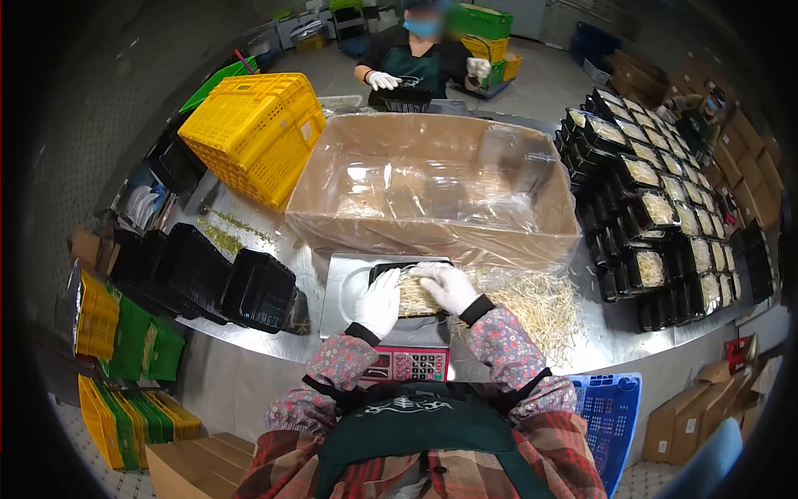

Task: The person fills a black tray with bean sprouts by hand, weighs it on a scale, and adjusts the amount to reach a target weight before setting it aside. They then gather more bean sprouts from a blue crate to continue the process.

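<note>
A black plastic tray [410, 314] filled with bean sprouts [413, 293] sits on the metal plate of a scale [339, 287] with a red keypad. My left hand [379, 304], in a white glove, lies along the tray's left side with its fingers stretched over the sprouts. On the right, my gloved right hand [450, 289] reaches over the tray's far right part, fingers extended and resting on the sprouts. Beside the scale, a loose pile of bean sprouts [540, 312] spreads over the metal table [611, 345].
Behind the scale stands a large plastic-lined cardboard box [374, 231]. Empty black trays [259, 291] stand at left, near a yellow crate [249, 133]. Stacked packed trays [652, 208] fill the right. A co-worker [420, 62] faces me across the table. A blue basket [611, 416] is below right.
</note>
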`<state>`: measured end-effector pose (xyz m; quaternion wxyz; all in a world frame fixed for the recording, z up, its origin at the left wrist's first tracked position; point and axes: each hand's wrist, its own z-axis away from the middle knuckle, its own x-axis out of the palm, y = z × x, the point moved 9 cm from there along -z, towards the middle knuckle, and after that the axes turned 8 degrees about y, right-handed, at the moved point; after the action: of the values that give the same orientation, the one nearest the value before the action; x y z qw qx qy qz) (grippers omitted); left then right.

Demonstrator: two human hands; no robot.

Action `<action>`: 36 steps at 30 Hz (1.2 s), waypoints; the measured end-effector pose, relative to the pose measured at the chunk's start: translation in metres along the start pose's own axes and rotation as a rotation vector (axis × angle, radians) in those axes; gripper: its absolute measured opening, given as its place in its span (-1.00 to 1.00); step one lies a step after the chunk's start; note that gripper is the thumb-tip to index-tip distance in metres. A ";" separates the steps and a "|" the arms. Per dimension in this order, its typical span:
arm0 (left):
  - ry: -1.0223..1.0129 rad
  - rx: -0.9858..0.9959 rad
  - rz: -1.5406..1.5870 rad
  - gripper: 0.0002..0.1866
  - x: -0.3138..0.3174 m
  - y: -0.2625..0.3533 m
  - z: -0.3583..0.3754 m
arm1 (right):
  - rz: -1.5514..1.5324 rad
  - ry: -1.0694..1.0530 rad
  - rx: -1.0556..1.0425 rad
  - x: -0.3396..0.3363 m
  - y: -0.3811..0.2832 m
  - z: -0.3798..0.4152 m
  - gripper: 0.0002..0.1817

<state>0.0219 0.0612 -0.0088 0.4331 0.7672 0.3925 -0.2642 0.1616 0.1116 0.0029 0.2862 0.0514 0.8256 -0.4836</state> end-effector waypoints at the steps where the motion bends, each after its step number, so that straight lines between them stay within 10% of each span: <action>1: 0.046 0.070 0.002 -0.59 -0.006 0.005 0.000 | 0.012 0.037 0.046 -0.021 -0.002 0.002 -0.71; 4: 0.124 0.119 -0.001 -0.58 -0.033 0.004 -0.008 | -0.070 0.199 0.106 -0.078 0.006 0.016 -0.70; 10: 0.028 0.153 0.085 -0.52 -0.031 0.025 -0.026 | 0.181 -0.056 0.125 -0.065 -0.004 0.047 0.04; 19: -0.211 0.237 -0.065 -0.49 0.021 0.038 -0.024 | 0.569 -0.042 0.112 -0.043 -0.004 0.050 -0.87; 32: 0.082 -0.170 0.394 -0.54 -0.089 -0.022 -0.002 | 0.632 0.160 0.477 -0.169 0.033 0.093 -0.71; 36: 0.058 0.005 0.156 -0.61 -0.086 -0.023 0.046 | 0.456 0.153 -0.029 -0.107 -0.033 0.078 -0.80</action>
<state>-0.0477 -0.0041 0.0229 0.4390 0.8038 0.3430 -0.2084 0.2719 0.0499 0.0551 0.3253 0.2689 0.8187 -0.3893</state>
